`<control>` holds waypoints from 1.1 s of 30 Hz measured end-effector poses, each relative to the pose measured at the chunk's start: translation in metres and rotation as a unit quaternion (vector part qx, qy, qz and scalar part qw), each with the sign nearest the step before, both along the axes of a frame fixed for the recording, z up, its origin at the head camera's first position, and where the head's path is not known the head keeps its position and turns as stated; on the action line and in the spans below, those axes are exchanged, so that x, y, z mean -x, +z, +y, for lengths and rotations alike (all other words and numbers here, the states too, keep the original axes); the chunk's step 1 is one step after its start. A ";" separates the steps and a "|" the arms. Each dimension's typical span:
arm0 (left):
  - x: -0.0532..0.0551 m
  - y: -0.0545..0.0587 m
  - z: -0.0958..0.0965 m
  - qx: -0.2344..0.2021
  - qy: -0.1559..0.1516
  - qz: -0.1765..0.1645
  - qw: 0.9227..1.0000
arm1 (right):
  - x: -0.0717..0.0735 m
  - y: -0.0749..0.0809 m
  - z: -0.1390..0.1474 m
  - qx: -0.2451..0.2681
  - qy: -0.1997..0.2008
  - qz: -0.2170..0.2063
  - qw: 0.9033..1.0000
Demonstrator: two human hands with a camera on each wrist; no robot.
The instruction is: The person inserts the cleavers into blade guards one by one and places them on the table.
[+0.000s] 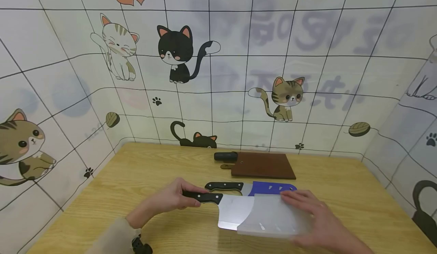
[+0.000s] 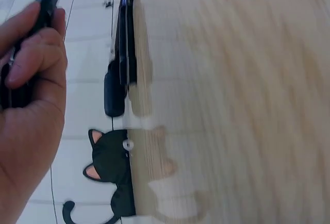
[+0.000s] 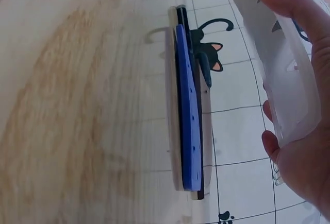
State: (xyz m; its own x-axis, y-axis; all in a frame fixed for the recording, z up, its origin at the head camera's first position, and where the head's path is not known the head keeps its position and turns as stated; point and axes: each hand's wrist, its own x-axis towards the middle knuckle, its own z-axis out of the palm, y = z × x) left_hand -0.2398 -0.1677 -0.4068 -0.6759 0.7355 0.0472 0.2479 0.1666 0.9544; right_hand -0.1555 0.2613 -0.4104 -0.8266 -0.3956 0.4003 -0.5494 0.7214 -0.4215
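Note:
My left hand (image 1: 177, 195) grips the black riveted handle of a cleaver (image 1: 230, 210). A translucent white blade cover (image 1: 273, 218) lies over the outer part of its broad steel blade, leaving the part by the handle bare. Fingers and thumb of my right hand (image 1: 317, 220) hold the cover across its far end; the right wrist view shows the cover (image 3: 289, 80) between thumb and fingers. Just behind the cleaver, a second knife with a black handle (image 1: 223, 186) and a blue blade cover (image 1: 273, 187) lies on the table, partly hidden.
Toward the back of the wooden table (image 1: 164, 163) lies a brown cutting board (image 1: 263, 165), with a black handle (image 1: 225, 156) sticking out at its left. A wall covering (image 1: 232, 72) with cat pictures surrounds the table at the back and sides.

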 end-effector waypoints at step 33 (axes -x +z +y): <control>-0.006 -0.004 0.023 0.035 0.000 0.029 0.999 | 0.001 -0.005 -0.019 -0.012 -0.002 -0.034 0.999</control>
State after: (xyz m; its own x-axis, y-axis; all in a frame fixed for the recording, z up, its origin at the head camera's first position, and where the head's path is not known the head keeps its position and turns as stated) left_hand -0.2339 -0.1446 -0.4107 -0.6736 0.7383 0.0353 0.3023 0.2316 0.9246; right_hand -0.1561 0.2427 -0.4152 -0.8530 -0.4007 0.3343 -0.5173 0.7337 -0.4405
